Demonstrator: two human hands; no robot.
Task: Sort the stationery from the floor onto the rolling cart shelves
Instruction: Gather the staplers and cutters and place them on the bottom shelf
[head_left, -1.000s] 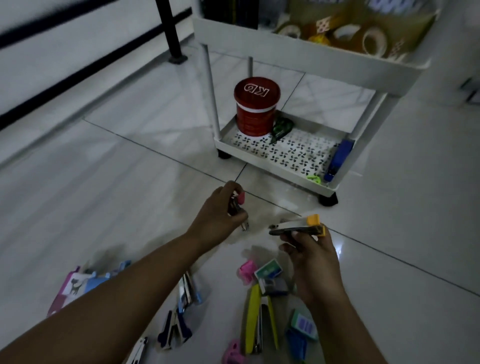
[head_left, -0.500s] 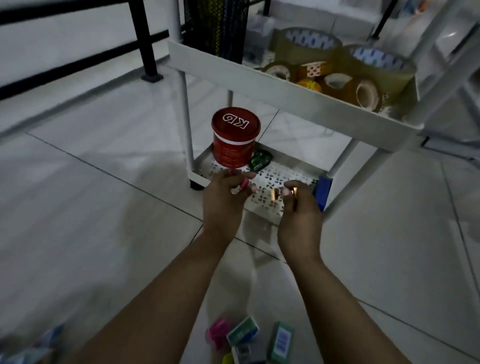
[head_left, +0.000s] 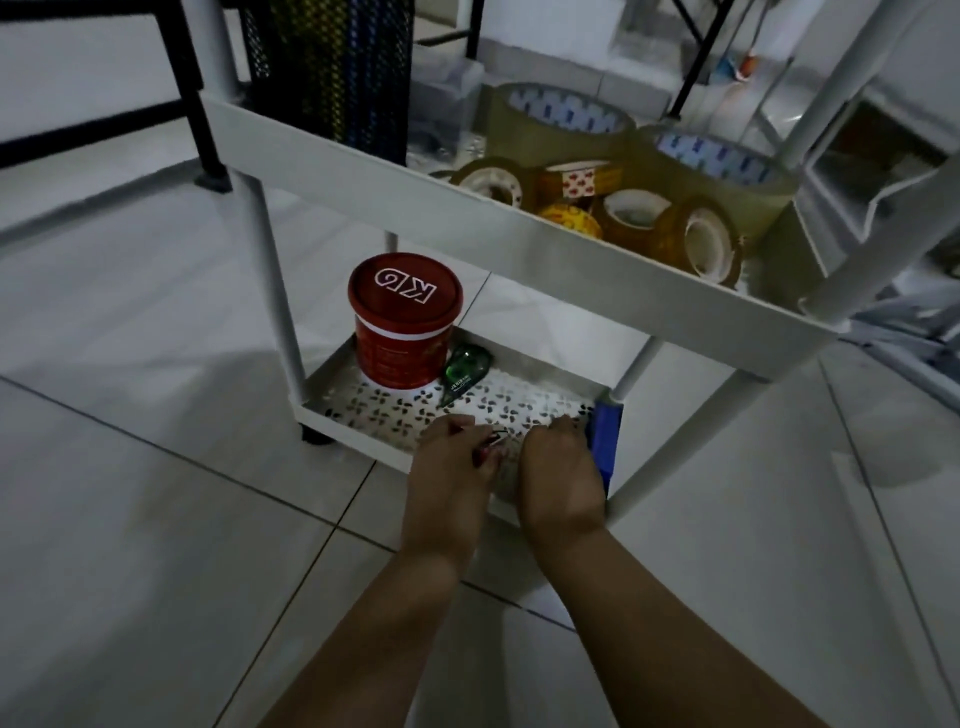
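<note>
1. A white rolling cart (head_left: 363, 179) fills the upper half of the frame; its bottom shelf (head_left: 519, 402) sits at centre, a flat tray perforated with small petal-shaped cutouts.
2. The left hand (head_left: 449, 480) reaches over the shelf's near edge, its grip pinching a small stapler (head_left: 491, 441) with pink and dark metal parts, just above the perforated floor.
3. The right hand (head_left: 558, 475) lies just beside it, knuckles up and fingers curled down into the tray; what its grip holds is hidden, so I cannot tell.
4. A blue stapler (head_left: 605, 436) lies along the shelf's right edge, touching the right hand.
5. At the back left of the shelf stands a round red tub (head_left: 402, 322) with a glossy lid, and a green tape dispenser (head_left: 465, 371) leans beside it.
6. The shelf above holds shiny brown tape rolls (head_left: 623, 171), wide and narrow.
7. Smooth pale floor tiles (head_left: 156, 519) surround the cart.
</note>
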